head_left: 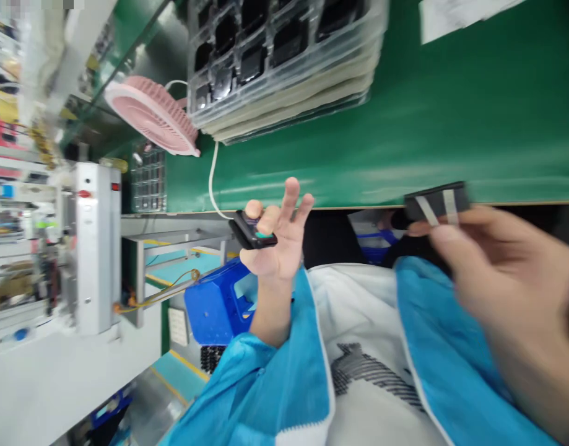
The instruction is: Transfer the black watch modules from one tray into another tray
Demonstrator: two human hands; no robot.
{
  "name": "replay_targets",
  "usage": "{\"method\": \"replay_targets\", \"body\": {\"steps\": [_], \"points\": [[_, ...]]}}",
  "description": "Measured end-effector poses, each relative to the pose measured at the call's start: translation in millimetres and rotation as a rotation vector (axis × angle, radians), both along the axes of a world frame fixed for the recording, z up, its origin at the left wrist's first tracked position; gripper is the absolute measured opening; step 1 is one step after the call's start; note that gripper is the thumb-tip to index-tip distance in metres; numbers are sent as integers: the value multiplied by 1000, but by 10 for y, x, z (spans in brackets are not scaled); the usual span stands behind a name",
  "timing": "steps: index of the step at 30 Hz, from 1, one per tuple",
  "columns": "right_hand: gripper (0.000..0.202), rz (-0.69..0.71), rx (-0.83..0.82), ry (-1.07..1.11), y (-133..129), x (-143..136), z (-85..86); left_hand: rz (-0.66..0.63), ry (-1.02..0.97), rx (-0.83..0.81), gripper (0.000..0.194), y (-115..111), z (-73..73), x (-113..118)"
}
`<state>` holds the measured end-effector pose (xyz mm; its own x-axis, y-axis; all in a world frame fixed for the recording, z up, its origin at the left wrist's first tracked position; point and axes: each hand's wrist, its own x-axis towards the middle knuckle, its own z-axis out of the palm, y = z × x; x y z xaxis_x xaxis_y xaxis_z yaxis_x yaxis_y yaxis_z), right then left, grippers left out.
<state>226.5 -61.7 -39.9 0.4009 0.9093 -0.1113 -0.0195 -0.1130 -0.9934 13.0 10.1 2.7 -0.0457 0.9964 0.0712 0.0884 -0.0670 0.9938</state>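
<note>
Between the thumb and bent fingers of my left hand is a small black device with a bit of green on it. The other fingers of that hand point up, spread apart, near the bench edge. My right hand pinches a flat black rectangular piece crossed by two pale strips. It is held at the front edge of the green bench, well apart from the left hand. What kind of part each one is, I cannot make out.
Stacked clear plastic trays with several black parts stand on the bench. Left of them are a pink fan with a white cable and another compartment tray. White paper lies top right. A blue stool or crate is below left.
</note>
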Motion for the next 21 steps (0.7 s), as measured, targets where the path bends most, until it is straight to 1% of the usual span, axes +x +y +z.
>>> {"method": "replay_targets", "body": {"steps": [3,6,9,11,13,18,21], "points": [[9,151,144,-60,95,-56,72,-79,-153,-55,46,-57,-167,149],[8,269,273,-185,217,-96,156,-73,-292,-87,54,-154,-310,308],[9,322,358,-228,295,-96,198,-55,-367,-69,49,-229,-406,388],[13,333,384,-205,308,-99,190,-51,-370,-29,43,-254,-435,412],[18,293,354,-132,304,-133,171,-51,-333,24,38,-270,-431,440],[40,31,142,170,355,-357,199,-75,-146,215,27,-331,-316,582],[57,-10,87,261,451,-448,221,-88,-78,354,20,-395,-259,678]]}}
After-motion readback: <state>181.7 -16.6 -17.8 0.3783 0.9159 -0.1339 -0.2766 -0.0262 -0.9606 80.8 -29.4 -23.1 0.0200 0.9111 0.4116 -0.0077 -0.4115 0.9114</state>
